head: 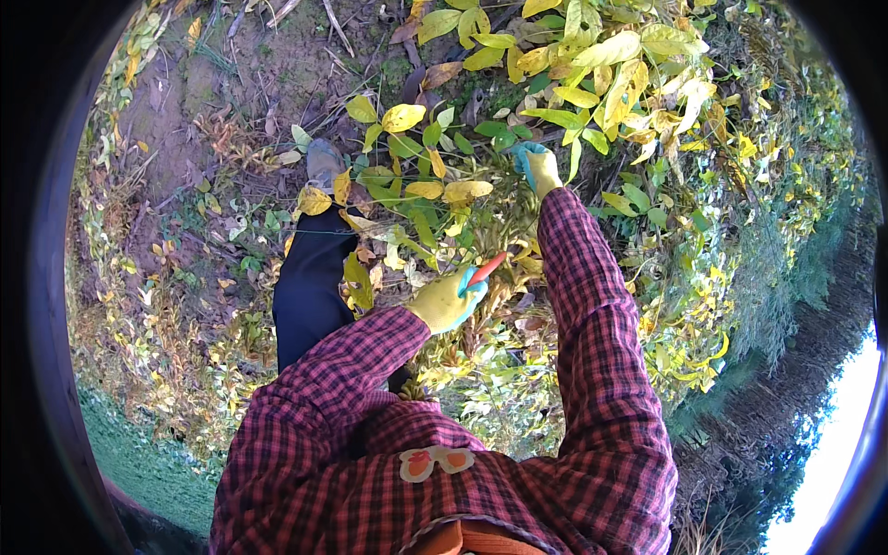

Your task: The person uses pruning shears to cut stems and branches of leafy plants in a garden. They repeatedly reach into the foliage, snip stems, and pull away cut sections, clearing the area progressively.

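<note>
My left hand (449,300), in a yellow glove with a teal palm, is closed around a red handle (488,270) that points up and to the right. Leaves and stems lie around the handle's far end, and no blade can be made out. Farther forward and to the right, my right hand (533,166) wears a matching glove. Its fingers are curled among the stems beside green leaves (494,130); whether they grip a stem cannot be told. Between and left of the hands stands a leafy plant with yellowing leaves (468,191).
A large yellow-leaved plant (617,62) leans in at the upper right. Bare soil with twigs (166,104) and dry leaves lies at the upper left. My shoe (324,163) rests on the ground left of the plants. Dense yellow and green foliage (694,312) spreads to the right.
</note>
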### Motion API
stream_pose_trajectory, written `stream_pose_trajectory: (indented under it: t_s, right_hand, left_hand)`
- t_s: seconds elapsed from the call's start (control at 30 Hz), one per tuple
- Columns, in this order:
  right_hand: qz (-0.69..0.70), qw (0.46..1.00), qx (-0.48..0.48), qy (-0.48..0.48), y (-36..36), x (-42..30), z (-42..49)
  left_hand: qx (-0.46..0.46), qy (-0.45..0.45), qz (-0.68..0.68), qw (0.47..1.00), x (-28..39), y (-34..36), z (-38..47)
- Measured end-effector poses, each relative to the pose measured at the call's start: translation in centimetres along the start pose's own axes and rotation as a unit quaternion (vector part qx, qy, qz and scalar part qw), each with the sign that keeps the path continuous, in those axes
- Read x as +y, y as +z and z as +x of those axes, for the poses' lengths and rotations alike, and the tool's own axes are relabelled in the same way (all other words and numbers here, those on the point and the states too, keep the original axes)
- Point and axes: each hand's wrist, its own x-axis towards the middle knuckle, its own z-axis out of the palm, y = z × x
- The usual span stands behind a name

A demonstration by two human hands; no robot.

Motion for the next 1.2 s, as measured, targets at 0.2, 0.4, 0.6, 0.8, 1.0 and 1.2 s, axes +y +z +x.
stream_pose_trajectory:
  t_s: [0.2,0.4,0.6,0.8,1.0,1.2]
  right_hand:
    - [0.206,0.973,-0.06,0.089,1.4,-3.8,-3.7]
    - [0.025,0.982,-0.152,-0.113,6.6,-7.7,-3.7]
    - [-0.619,0.768,-0.165,-0.018,6.7,-6.9,1.2]
    - [-0.682,0.681,-0.266,-0.003,9.7,-2.5,2.1]
    - [-0.795,0.492,-0.186,-0.302,9.2,2.4,4.9]
    - [0.068,0.99,-0.056,0.109,6.5,-2.3,-0.1]
  left_hand:
    - [0.051,0.029,0.149,0.987,0.8,-0.1,-0.4]
    - [0.01,0.009,0.15,0.989,0.7,0.1,0.1]
    - [0.036,0.044,0.207,0.977,1.7,0.0,-0.4]
    - [0.07,0.079,0.239,0.965,1.9,0.2,-0.5]
    - [0.048,0.07,0.232,0.969,1.5,0.4,-0.1]
    - [0.024,0.045,0.193,0.98,1.1,0.4,0.4]
